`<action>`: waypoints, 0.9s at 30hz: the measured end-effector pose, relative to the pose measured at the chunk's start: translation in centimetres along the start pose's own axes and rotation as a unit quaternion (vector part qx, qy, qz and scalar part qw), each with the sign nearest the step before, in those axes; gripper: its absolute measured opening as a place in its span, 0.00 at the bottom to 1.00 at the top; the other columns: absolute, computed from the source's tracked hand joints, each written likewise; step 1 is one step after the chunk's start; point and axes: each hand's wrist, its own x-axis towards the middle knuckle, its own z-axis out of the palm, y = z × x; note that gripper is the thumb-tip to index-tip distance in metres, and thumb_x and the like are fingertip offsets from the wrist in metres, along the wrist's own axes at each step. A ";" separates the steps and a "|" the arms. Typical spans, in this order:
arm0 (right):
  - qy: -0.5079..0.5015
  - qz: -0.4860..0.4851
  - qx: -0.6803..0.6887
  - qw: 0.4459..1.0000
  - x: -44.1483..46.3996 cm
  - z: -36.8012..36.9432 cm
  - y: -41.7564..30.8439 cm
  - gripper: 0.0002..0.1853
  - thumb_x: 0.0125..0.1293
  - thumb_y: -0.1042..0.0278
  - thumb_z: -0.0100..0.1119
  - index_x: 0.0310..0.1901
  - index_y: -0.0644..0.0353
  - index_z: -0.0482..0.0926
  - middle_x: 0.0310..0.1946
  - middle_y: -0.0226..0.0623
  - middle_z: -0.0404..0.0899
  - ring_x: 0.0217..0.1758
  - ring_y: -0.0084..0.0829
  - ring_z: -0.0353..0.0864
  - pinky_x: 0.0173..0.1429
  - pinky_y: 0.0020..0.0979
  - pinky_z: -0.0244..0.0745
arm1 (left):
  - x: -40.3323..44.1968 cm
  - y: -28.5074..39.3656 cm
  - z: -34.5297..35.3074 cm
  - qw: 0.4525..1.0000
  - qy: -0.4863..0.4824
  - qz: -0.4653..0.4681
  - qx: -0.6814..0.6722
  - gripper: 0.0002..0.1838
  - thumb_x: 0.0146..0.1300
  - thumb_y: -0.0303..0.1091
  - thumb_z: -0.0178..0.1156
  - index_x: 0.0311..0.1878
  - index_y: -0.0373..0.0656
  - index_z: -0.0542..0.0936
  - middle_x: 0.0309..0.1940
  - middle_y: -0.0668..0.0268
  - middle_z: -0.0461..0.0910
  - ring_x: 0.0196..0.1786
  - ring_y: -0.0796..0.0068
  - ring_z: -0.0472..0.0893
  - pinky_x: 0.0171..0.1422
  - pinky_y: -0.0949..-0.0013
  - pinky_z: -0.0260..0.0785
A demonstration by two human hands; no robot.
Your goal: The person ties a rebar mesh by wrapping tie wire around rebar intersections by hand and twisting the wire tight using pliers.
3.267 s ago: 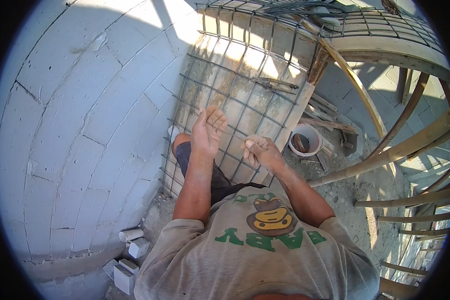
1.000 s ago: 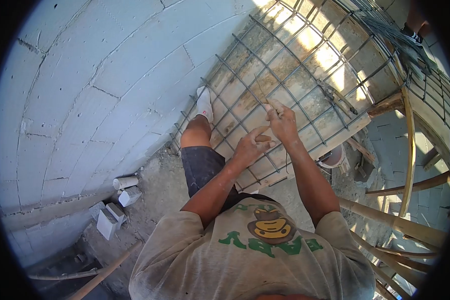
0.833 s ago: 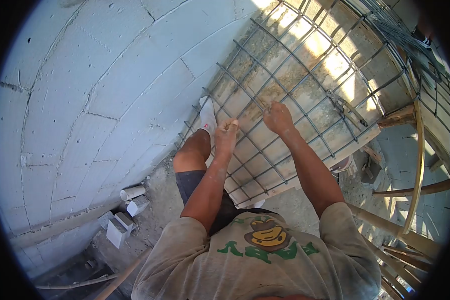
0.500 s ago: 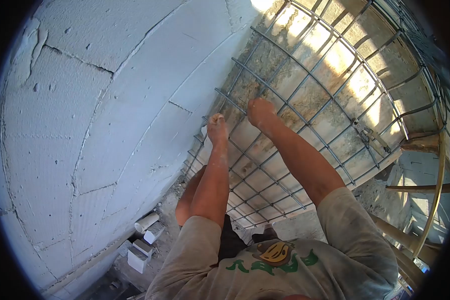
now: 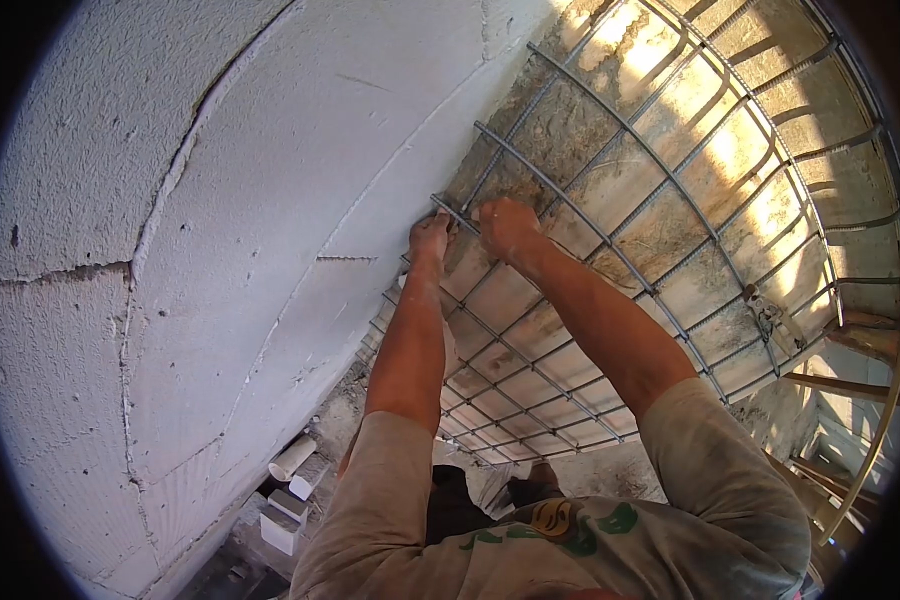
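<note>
Anything in the left hand (image 5: 430,242) or right hand (image 5: 508,228) is indistinct; the rebar mesh (image 5: 607,240) is cropped at its far side.

The flat pale-grey block wall (image 5: 240,230) obstructs passage throughout the left of the frame. The dark ribbed-steel rebar grid (image 5: 610,242) crosses the centre and upper right; its open cells give access to the stained brown-and-cream board (image 5: 567,125) behind. At upper centre, projecting steel bar ends (image 5: 483,128) narrow the wall-side gap. Clearance exists between the left forearm (image 5: 410,350) and right forearm (image 5: 592,302). A metal plier-like hand tool (image 5: 770,318) obstructs cells at right.
</note>
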 end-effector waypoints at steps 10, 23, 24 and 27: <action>-0.007 0.035 -0.056 0.998 0.2 -1.4 -1.2 0.14 0.59 0.70 0.47 0.42 0.63 0.80 0.41 0.50 0.81 0.44 0.47 0.82 0.48 0.40 0.78 | 0.2 -1.7 0.7 0.959 0.018 0.063 -0.276 0.10 0.59 0.32 0.63 0.40 0.37 0.79 0.36 0.65 0.81 0.39 0.72 0.80 0.50 0.71 0.70; 0.027 0.021 -0.083 0.996 2.4 2.6 0.8 0.12 0.55 0.68 0.53 0.34 0.65 0.83 0.41 0.51 0.81 0.48 0.45 0.80 0.52 0.39 0.75 | -2.6 -1.8 1.6 0.941 0.085 0.121 -0.304 0.13 0.59 0.34 0.65 0.42 0.35 0.78 0.36 0.62 0.81 0.40 0.73 0.80 0.51 0.72 0.70; 0.020 -0.028 -0.144 0.989 2.0 2.6 0.8 0.11 0.54 0.68 0.54 0.33 0.64 0.84 0.40 0.50 0.81 0.46 0.42 0.81 0.50 0.39 0.76 | -2.4 -1.9 1.6 0.941 0.085 0.124 -0.303 0.13 0.60 0.34 0.64 0.42 0.35 0.78 0.36 0.62 0.81 0.40 0.73 0.80 0.51 0.72 0.70; -0.007 0.041 -0.067 0.997 1.7 2.3 0.3 0.09 0.54 0.68 0.60 0.35 0.62 0.82 0.40 0.55 0.80 0.54 0.49 0.75 0.58 0.41 0.71 | -2.1 -2.3 1.4 0.937 0.077 0.131 -0.315 0.11 0.60 0.33 0.63 0.40 0.35 0.78 0.36 0.62 0.81 0.39 0.73 0.80 0.50 0.73 0.71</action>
